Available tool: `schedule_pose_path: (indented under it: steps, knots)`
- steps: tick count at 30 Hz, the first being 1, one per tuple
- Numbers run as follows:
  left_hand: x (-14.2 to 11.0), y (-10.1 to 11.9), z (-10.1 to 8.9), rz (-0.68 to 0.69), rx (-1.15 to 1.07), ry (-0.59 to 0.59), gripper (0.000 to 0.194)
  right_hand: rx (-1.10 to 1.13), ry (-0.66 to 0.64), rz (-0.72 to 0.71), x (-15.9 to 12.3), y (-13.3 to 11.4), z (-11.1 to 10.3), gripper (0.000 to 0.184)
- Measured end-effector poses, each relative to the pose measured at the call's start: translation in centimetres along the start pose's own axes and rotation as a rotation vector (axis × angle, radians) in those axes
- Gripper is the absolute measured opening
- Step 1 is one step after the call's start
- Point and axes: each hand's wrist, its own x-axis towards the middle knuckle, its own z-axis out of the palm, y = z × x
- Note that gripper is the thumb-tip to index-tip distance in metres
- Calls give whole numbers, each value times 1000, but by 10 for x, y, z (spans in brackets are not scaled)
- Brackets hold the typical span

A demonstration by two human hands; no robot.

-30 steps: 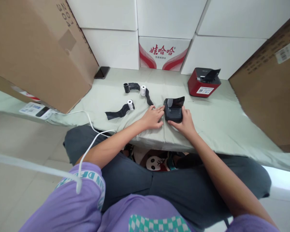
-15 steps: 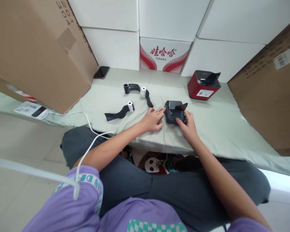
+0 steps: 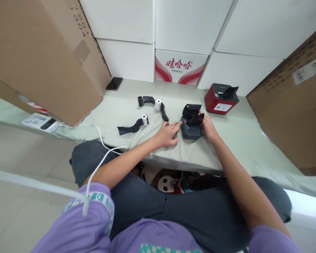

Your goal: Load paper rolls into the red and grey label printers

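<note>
On the cloth-covered table sits a small black portable receipt printer, its lid raised and a black paper strip poking out at the right. My right hand grips the printer's right side; its fingertips are partly hidden behind the strip. My left hand lies with fingers stretched out, the tips at the printer's left side. Left of it are a white paper roll with a black tail, another white roll with a black tail, and a black roll with its strip unrolled.
A red and black printer stands at the back right. Large cardboard boxes flank the table, one left and one right. White boxes rise behind. A phone lies at the back left, and a white cable runs along the front left.
The portable printer's lid has swung up from closed to open. My right hand has shifted from the front corner to higher on its right side. My left hand stays beside it.
</note>
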Motion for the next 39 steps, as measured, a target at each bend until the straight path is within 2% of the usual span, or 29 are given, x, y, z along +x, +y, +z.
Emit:
schedule_pose_path:
  steps: [3, 6, 9, 13, 15, 17, 19, 21, 26, 30, 35, 39]
  knots:
    - [0, 0, 0, -22, -24, 4, 24, 34, -96, 5, 13, 2, -7, 62]
    - [1, -1, 0, -30, -61, 3, 25, -49, -164, -13, 29, -3, -18, 49]
    - [2, -4, 2, -31, -98, -6, 32, -258, -295, -93, 47, -16, -27, 30]
    - [3, -7, 5, -38, -136, -6, 50, -591, -449, -164, 58, -46, -29, 38]
    - [3, -7, 6, -38, -142, -3, 54, -713, -453, -152, 54, -61, -26, 40]
    - [2, -7, 5, -39, -141, -4, 54, -801, -424, -156, 46, -74, -23, 34]
    - [2, -7, 5, -41, -135, -10, 50, -858, -413, -164, 38, -82, -20, 26]
    - [2, -7, 4, -39, -129, -17, 44, -887, -437, -135, 34, -87, -18, 24]
    - [2, -6, 3, -32, -134, -1, 37, -929, -553, -3, 41, -97, -12, 35]
    - [1, -6, 2, -32, -143, 4, 32, -1008, -580, -53, 48, -106, -11, 31]
    - [2, -8, 4, -42, -179, 12, 47, -903, -485, -253, 51, -108, -36, 29]
    - [4, -9, 6, -32, -159, 13, 49, -662, -372, -278, 58, -121, -54, 32]
